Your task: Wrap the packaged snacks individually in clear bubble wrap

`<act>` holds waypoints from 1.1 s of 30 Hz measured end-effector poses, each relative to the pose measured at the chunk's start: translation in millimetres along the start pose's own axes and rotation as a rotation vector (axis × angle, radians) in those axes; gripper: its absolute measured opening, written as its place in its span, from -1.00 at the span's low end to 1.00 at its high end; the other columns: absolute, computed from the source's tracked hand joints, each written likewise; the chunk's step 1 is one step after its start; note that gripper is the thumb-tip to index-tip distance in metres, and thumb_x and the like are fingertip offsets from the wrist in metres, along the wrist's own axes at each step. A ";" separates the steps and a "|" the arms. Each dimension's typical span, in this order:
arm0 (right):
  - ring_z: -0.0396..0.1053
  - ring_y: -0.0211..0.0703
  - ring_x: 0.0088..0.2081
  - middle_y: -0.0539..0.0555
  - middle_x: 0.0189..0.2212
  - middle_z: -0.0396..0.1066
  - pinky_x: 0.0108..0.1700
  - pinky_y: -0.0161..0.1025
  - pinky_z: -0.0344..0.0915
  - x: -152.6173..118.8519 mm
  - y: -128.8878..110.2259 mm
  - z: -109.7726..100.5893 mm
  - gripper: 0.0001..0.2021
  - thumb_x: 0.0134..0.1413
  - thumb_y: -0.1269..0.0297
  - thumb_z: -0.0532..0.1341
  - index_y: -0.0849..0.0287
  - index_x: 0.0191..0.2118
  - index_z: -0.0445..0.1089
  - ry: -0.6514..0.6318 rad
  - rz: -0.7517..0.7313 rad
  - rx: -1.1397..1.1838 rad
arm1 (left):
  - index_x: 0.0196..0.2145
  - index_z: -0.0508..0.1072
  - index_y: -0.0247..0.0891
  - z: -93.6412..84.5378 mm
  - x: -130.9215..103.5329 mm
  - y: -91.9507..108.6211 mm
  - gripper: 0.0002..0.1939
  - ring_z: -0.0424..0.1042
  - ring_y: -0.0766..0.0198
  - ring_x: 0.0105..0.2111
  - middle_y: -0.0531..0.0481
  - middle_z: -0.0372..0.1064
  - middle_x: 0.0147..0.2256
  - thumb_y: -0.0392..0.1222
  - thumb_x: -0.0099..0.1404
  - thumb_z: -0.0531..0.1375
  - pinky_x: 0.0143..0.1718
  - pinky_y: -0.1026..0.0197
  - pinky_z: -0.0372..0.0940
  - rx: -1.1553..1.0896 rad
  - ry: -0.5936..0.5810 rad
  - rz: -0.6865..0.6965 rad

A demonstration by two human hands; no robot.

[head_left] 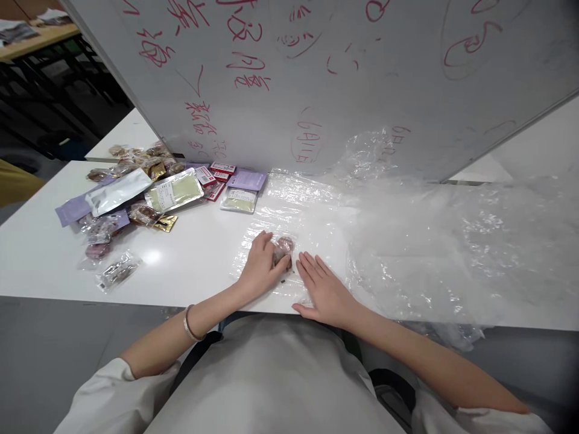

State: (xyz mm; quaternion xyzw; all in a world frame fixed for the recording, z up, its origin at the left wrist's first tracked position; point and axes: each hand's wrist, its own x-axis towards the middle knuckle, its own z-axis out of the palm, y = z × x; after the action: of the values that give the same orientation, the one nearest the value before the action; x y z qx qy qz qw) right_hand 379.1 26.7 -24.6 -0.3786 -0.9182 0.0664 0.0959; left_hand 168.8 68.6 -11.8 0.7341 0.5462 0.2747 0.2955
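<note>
My left hand [260,265] rests on the sheet of clear plastic film [307,226]. Its fingers and thumb curl about a small clear packet [284,243] with round, brownish-pink contents, partly hidden by the hand. Just right of the packet, my right hand [323,286] lies flat on the film, fingers stretched out and thumb apart, holding nothing. Dark specks show on the film between the two hands.
Several wrapped snacks and pouches [176,191] are heaped at the left, with a clear packet [118,271] near the front edge. A whiteboard [289,78] with red writing stands behind. Crumpled plastic film [420,253] spreads over the table's right side and hangs off its front.
</note>
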 end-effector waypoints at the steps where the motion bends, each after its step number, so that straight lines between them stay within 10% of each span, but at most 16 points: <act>1: -0.02 0.31 0.37 0.54 0.29 0.10 0.33 0.23 0.09 -3.1 0.9 -0.5 -0.26 0.20 0.06 0.16 0.61 0.29 0.13 0.048 -0.046 -0.010 | 0.07 0.27 -0.29 1.3 -1.6 -1.3 -0.61 -0.07 -0.16 0.34 -0.33 0.03 0.25 -0.02 0.38 0.12 0.29 -0.28 0.02 0.062 0.072 0.006; 5: 0.28 0.12 0.24 0.38 0.18 0.33 0.24 0.06 0.29 -12.1 5.0 -7.3 -0.52 0.21 0.49 0.07 0.46 0.23 0.27 0.174 -0.219 -0.062 | 0.23 0.08 -0.24 -13.9 1.3 -7.4 -0.50 -0.13 -0.10 0.37 -0.34 -0.14 0.32 -0.19 0.39 0.08 0.29 -0.25 0.03 0.198 0.168 0.263; 9: 0.36 0.04 0.18 0.27 0.09 0.44 0.18 -0.03 0.39 -14.3 11.3 -11.2 -0.65 0.28 0.56 0.05 0.36 0.10 0.41 0.242 -0.283 -0.101 | 0.24 0.18 -0.09 -56.7 18.4 -10.8 -0.47 -0.14 -0.09 0.39 -0.20 -0.04 0.35 -0.18 0.33 0.12 0.34 -0.20 -0.06 0.215 -0.315 0.649; 12: 0.35 -0.02 0.19 0.20 0.06 0.48 0.15 -0.10 0.43 -15.3 17.0 -9.3 -0.68 0.32 0.53 0.04 0.32 0.06 0.45 0.245 -0.275 -0.061 | 0.29 0.15 -0.06 -70.8 32.3 -8.7 -0.31 -0.10 -0.19 0.37 -0.19 -0.12 0.39 0.11 0.28 0.21 0.32 -0.24 -0.04 0.243 -0.417 0.544; 17: 0.33 -0.06 0.21 0.14 0.08 0.47 0.16 -0.13 0.42 -15.1 27.3 -9.7 -0.65 0.34 0.54 0.01 0.28 0.09 0.44 0.228 -0.301 -0.002 | 0.20 0.27 -0.35 -37.8 53.0 6.9 -0.26 0.23 -0.20 0.11 -0.35 0.26 0.08 0.22 0.25 0.18 0.11 -0.18 0.19 0.409 -0.254 0.131; 23: 0.33 -0.13 0.20 0.06 0.07 0.47 0.17 -0.16 0.42 -13.8 47.8 -21.9 -0.64 0.34 0.54 0.03 0.19 0.09 0.45 0.171 -0.288 0.016 | 0.16 0.33 -0.25 -29.1 69.1 11.6 -0.50 0.26 -0.03 0.08 -0.21 0.31 0.03 -0.16 0.27 0.17 0.11 -0.05 0.22 0.262 -0.436 0.284; 28: 0.33 -0.02 0.20 0.17 0.09 0.45 0.25 0.06 0.31 -16.9 46.6 -25.5 -0.63 0.32 0.56 0.05 0.24 0.14 0.41 0.177 -0.247 -0.057 | 0.31 0.18 0.09 -59.4 61.5 -10.7 -0.30 -0.10 -0.08 0.38 -0.02 -0.01 0.37 0.07 0.26 0.27 0.32 -0.17 -0.03 0.107 -0.638 0.431; 33: 0.35 -0.06 0.19 0.12 0.07 0.48 0.18 -0.03 0.40 -12.2 38.0 -17.4 -0.65 0.34 0.53 0.04 0.19 0.09 0.45 0.154 -0.295 0.044 | 0.24 0.30 0.12 -47.1 48.0 -26.0 -0.29 0.11 -0.11 0.30 -0.10 0.14 0.29 0.14 0.17 0.34 0.31 -0.21 -0.01 0.100 -0.515 0.451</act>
State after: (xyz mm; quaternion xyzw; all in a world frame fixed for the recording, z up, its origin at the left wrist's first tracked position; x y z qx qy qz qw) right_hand 417.4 45.7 -16.6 -0.2416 -0.9520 0.0427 0.1830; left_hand 130.0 127.1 4.7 0.8953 0.2903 0.1117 0.3191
